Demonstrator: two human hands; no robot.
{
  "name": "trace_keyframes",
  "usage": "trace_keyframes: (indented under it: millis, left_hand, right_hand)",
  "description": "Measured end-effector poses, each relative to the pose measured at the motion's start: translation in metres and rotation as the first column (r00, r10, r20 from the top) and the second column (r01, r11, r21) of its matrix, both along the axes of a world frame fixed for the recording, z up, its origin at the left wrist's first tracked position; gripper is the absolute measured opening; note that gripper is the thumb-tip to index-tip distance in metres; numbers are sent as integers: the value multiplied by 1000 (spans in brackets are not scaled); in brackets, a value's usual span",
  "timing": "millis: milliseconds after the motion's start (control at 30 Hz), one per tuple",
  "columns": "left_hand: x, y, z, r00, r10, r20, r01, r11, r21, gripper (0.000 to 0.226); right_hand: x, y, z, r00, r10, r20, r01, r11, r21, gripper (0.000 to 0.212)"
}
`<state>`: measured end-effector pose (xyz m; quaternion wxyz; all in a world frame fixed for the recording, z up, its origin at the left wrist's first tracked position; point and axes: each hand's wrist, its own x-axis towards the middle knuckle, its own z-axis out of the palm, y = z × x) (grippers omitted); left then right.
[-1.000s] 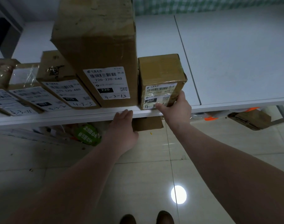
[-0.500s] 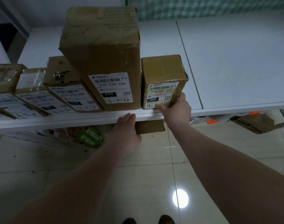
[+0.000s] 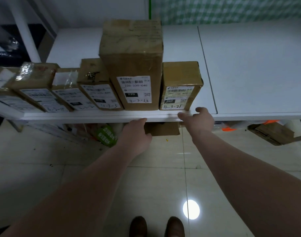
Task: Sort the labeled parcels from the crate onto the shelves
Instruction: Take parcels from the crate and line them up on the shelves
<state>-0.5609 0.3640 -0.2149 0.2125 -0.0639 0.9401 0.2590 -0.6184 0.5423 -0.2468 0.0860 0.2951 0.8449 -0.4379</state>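
Observation:
A row of labeled cardboard parcels stands along the front of a white shelf [image 3: 249, 79]. The rightmost is a small box marked 4-3-21 [image 3: 180, 77], beside a tall box marked 4-3-13 [image 3: 132, 53]. Lower boxes marked 4-3-5 [image 3: 95, 74] and others run to the left. My right hand [image 3: 196, 119] hovers just in front of the 4-3-21 box, fingers apart, holding nothing. Under the shelf's front edge, below the tall box, my left hand [image 3: 134, 134] is empty, its fingers loosely together. The crate is out of view.
The shelf's right half is bare white board with a seam. Beneath the shelf lie a green bag [image 3: 106, 135], a brown box [image 3: 161, 129], another cardboard piece [image 3: 273, 134] and orange items [image 3: 229, 129]. Glossy tiled floor and my shoes [image 3: 156, 226] are below.
My right hand has let go of the 4-3-21 box and drawn back slightly, fingers now apart. The view has tilted, showing more of the shelf.

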Motion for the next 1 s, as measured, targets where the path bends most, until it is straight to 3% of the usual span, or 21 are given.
trace_keyframes:
  millis: [100, 200, 300, 400, 633, 733, 1000]
  left_hand:
    - [18, -11, 32, 998, 43, 38, -44, 999, 17, 44]
    - [46, -27, 69, 988, 143, 64, -146, 988, 44, 32]
    - [84, -47, 107, 966, 257, 29, -258, 965, 40, 14]
    - [130, -71, 140, 932, 362, -8, -361, 931, 56, 12]
    - [247, -144, 208, 716, 698, -28, -686, 710, 158, 28]
    - [303, -180, 235, 628, 772, -96, -756, 635, 159, 39]
    - [501, -270, 281, 423, 897, -131, -860, 442, 254, 37]
  right_hand:
    - [26, -9, 34, 995, 75, 66, -73, 997, -31, 53]
    - [53, -31, 73, 980, 178, 91, -161, 971, -175, 32]
    - [84, -61, 114, 944, 311, 113, -267, 917, -297, 26]
    - [117, -95, 151, 878, 463, 121, -404, 853, -331, 24]
    - [204, -188, 235, 715, 697, 54, -631, 678, -377, 22]
    - [247, -231, 262, 634, 773, 10, -715, 592, -373, 20]
    - [404, -343, 313, 411, 909, -68, -884, 379, -275, 15]
